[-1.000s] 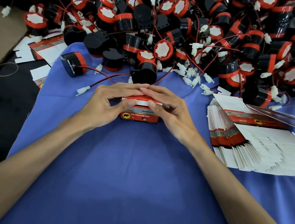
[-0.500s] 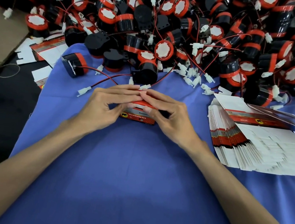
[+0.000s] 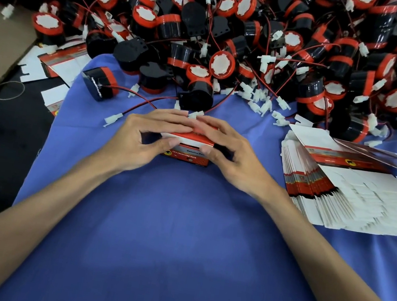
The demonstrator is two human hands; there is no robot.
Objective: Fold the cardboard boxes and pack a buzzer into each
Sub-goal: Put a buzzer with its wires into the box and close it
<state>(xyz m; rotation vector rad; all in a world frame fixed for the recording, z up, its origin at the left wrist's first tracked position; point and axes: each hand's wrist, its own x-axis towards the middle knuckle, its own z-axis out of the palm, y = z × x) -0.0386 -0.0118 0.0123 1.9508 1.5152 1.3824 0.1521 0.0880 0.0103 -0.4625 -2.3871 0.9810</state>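
Box [image 3: 187,158] upright again, "12V reversing horn" legible, gripped by left hand [image 3: 138,140], right hand [image 3: 240,154].

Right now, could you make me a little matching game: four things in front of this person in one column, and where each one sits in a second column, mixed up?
Things
1. small box
2. stack of flat boxes
3. lone buzzer
4. heap of buzzers

Places
A. piled across the back
B. apart from the rest, near the left edge of the blue cloth
C. gripped between the left hand and the right hand
D. fanned out on the cloth, at the right

Pairs: 1-C, 2-D, 3-B, 4-A
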